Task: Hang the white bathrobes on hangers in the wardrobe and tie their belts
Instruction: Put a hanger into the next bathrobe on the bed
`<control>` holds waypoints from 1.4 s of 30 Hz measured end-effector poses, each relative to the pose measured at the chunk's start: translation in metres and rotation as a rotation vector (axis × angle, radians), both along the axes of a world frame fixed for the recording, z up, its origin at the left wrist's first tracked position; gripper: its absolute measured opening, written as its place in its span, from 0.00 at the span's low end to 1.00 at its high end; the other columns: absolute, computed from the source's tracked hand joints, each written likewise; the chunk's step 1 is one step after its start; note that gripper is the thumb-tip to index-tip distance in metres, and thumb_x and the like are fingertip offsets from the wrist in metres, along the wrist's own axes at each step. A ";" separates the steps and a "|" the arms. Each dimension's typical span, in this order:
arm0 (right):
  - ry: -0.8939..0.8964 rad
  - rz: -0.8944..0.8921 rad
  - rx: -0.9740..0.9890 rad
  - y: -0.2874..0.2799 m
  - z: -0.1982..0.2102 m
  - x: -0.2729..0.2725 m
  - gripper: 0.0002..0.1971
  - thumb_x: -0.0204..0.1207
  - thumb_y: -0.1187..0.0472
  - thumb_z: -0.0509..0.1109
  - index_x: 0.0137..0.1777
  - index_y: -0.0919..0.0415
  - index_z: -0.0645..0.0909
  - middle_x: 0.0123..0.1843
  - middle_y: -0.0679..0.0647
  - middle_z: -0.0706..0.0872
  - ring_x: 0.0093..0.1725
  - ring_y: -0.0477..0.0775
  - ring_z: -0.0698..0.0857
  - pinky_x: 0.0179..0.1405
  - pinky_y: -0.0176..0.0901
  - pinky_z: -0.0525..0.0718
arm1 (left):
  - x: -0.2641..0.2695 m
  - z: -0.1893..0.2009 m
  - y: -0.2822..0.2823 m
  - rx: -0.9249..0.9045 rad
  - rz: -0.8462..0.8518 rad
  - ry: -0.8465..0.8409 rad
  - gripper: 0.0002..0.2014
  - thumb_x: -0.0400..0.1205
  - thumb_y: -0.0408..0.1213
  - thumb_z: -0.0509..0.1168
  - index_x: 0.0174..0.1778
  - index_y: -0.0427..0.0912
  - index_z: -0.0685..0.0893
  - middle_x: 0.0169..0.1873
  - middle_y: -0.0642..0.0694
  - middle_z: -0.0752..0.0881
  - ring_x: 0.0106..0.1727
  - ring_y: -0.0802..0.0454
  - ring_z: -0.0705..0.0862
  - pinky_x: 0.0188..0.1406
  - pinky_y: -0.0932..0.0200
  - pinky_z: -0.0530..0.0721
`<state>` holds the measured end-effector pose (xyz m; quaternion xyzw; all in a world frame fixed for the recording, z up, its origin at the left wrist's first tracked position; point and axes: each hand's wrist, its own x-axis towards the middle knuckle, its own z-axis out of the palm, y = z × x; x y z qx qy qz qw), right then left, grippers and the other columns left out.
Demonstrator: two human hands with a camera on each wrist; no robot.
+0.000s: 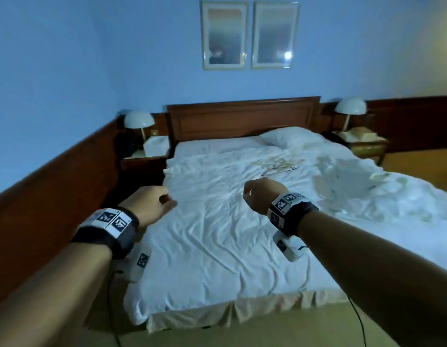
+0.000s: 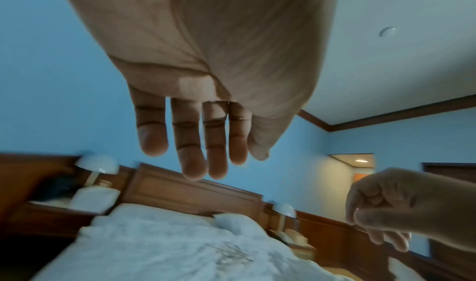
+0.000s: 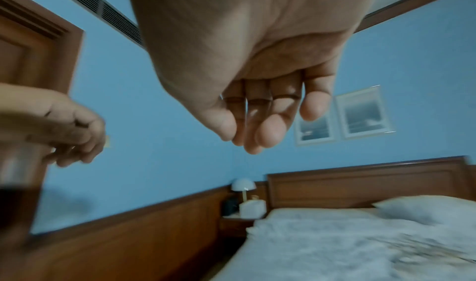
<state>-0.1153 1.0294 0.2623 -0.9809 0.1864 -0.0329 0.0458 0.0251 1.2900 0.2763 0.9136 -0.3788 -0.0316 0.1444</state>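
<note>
A crumpled white bathrobe (image 1: 350, 189) lies heaped on the right side of the bed (image 1: 217, 246). Several pale wooden hangers (image 1: 280, 164) lie on the sheet near the pillow and show as a blur in the left wrist view (image 2: 234, 255). My left hand (image 1: 167, 200) hovers over the bed's left edge, its fingers (image 2: 193, 159) nearly straight and holding nothing. My right hand (image 1: 250, 194) hovers above the middle of the bed, left of the bathrobe. Its fingers (image 3: 268, 134) are loosely curled and empty. No wardrobe is in view.
A wooden headboard (image 1: 242, 118) and a pillow (image 1: 290, 137) are at the far end. Nightstands with dome lamps (image 1: 138, 120) (image 1: 350, 106) flank the bed. A wood-panelled wall (image 1: 54, 186) runs along the left, leaving a narrow gap. A wooden door frame (image 3: 33, 47) stands further left.
</note>
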 end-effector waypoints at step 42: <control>0.342 -0.729 0.337 -0.955 -0.286 -0.137 0.24 0.78 0.51 0.63 0.75 0.46 0.69 0.71 0.51 0.72 0.60 0.60 0.84 0.50 0.50 0.82 | -0.008 -0.287 -1.117 0.566 -0.644 0.103 0.09 0.83 0.50 0.59 0.41 0.51 0.73 0.45 0.47 0.82 0.45 0.45 0.82 0.48 0.51 0.83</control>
